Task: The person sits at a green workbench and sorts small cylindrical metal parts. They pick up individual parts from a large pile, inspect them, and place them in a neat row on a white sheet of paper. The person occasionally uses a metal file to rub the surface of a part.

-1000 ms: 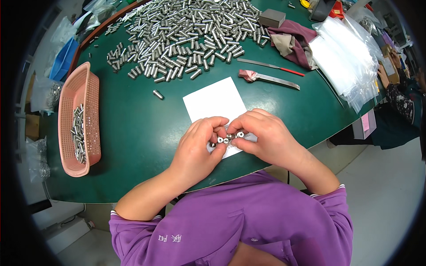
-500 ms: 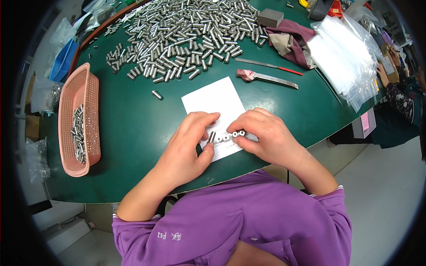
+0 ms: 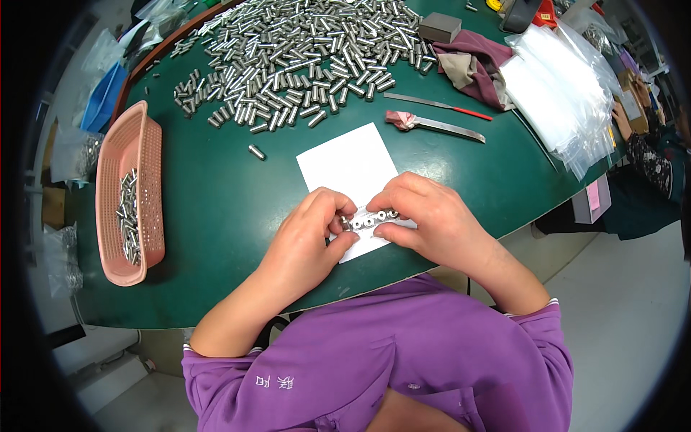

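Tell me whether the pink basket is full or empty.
Neither: the pink basket holds a thin layer of metal cylinders; much of its perforated bottom shows bare.

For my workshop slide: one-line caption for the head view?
Both hands, left hand and right hand, line up small metal sleeves on white paper.

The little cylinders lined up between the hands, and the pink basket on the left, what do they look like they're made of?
The small silvery cylinders look like bare polished metal, probably steel: they glint brightly. The pink perforated basket looks like moulded plastic, matte, with an even grid of holes.
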Available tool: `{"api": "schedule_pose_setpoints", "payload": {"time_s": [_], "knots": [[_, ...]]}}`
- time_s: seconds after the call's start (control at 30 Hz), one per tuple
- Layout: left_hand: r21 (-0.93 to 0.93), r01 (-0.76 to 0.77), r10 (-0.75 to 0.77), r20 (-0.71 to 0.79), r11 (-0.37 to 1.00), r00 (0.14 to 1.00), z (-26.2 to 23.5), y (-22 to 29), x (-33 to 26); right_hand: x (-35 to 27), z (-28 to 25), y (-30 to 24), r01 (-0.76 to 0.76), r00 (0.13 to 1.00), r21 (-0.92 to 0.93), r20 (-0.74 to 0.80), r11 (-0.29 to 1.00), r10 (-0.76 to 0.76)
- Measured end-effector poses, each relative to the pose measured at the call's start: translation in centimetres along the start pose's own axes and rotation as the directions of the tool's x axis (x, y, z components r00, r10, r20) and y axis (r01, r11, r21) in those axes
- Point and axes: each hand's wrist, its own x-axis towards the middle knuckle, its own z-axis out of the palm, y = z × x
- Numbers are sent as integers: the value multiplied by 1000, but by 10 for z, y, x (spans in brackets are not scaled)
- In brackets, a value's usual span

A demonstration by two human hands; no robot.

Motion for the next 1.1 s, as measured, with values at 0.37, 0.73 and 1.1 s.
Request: {"api": "schedule_pose_setpoints", "payload": {"time_s": [0.37,0.73,1.1], "knots": [[148,-176,189,-83,973,978,9,-1,1,5,2,-5,138,990,-100,13,985,-137],[-229,-148,105,-188,962,976,1,-3,3,11,-13,-2,-56,996,90,-58,994,61],[-958,278,17,280,69,960,0,-10,5,15,28,-1,-322,897,915,377,-244,231]]}}
